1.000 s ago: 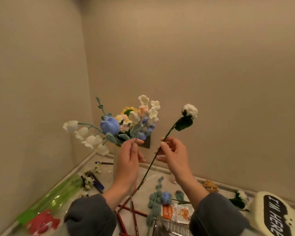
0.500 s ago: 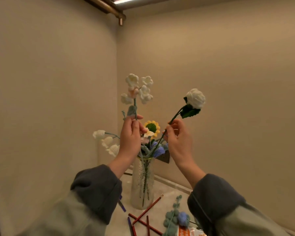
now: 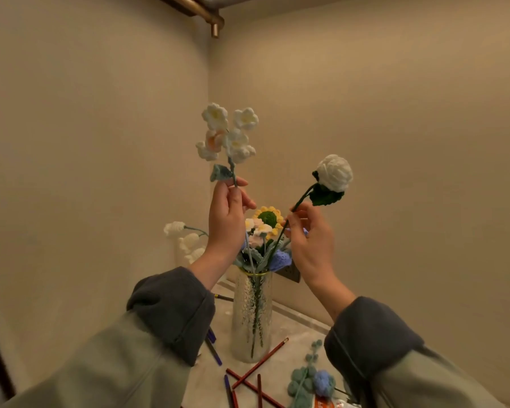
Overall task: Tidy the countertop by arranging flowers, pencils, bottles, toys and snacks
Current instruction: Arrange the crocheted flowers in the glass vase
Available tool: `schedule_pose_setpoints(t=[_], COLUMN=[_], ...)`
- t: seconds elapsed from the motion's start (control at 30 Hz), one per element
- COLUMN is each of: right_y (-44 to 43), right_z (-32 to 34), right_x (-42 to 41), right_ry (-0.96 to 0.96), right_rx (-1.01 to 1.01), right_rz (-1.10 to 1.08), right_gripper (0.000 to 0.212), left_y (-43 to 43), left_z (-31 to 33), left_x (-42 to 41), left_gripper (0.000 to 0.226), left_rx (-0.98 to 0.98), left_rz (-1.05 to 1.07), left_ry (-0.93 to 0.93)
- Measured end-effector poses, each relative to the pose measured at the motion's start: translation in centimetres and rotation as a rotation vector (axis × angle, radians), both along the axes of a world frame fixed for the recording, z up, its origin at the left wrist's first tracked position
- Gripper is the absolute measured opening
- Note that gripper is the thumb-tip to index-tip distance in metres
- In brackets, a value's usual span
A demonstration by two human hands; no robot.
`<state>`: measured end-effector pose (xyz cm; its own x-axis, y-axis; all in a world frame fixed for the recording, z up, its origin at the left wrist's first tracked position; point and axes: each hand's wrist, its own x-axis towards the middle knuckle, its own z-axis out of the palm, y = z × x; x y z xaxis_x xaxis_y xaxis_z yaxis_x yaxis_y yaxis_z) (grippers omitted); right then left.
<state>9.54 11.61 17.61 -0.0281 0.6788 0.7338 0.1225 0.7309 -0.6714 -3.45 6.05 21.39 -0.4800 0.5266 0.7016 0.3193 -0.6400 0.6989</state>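
Note:
A ribbed glass vase (image 3: pixel 251 316) stands on the countertop (image 3: pixel 289 343) in the corner, holding a crocheted sunflower (image 3: pixel 268 217), small daisies and blue blooms. My left hand (image 3: pixel 227 219) pinches the stem of a spray of white crochet blossoms (image 3: pixel 228 134), lifted high above the vase, its lower stem reaching the vase mouth. My right hand (image 3: pixel 309 240) pinches the green stem of a white crochet rose (image 3: pixel 334 172), whose lower end runs down among the flowers in the vase.
Red and blue pencils (image 3: pixel 258 368) lie crossed on the counter before the vase. A loose crochet sprig with a blue bloom (image 3: pixel 312 378) lies at the lower right beside a snack packet (image 3: pixel 326 403). White bell flowers (image 3: pixel 186 240) hang left of the vase. Walls close in on both sides.
The view tilted up. My left hand raised the white blossom spray well above the vase. My right hand brought the rose stem over the vase and in among the flowers.

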Motion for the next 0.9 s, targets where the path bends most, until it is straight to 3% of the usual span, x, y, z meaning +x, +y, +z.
schedule_pose_setpoints(t=[0.33,0.43,0.53,0.77,0.9], right_y=[0.4,0.4,0.4,0.3,0.1], right_z=[-1.0,-1.9,-3.1,-3.8,-5.3], right_x=[-0.2,-0.3,-0.4,-0.4,-0.6], right_ry=[0.024,-0.065,-0.152,-0.431,-0.505], right_rx=[-0.035,-0.068,-0.063,-0.042,-0.117], right_rz=[0.049,0.064,-0.027,-0.235,-0.251], right_gripper=[0.009,0.018,0.012,0.008,0.020], left_y=[0.3,0.5,0.5,-0.2,-0.3], left_z=[-0.9,-2.3,-3.9,-8.6,-9.7], left_x=[0.6,0.5,0.3,-0.4,-0.5], left_gripper=[0.023,0.024,0.025,0.024,0.023], left_rx=[0.034,-0.003,-0.078,-0.391,-0.406], left_rz=[-0.053,-0.045,-0.016,0.235,0.262], left_ry=[0.081,0.065,0.070,0.357,0.410])
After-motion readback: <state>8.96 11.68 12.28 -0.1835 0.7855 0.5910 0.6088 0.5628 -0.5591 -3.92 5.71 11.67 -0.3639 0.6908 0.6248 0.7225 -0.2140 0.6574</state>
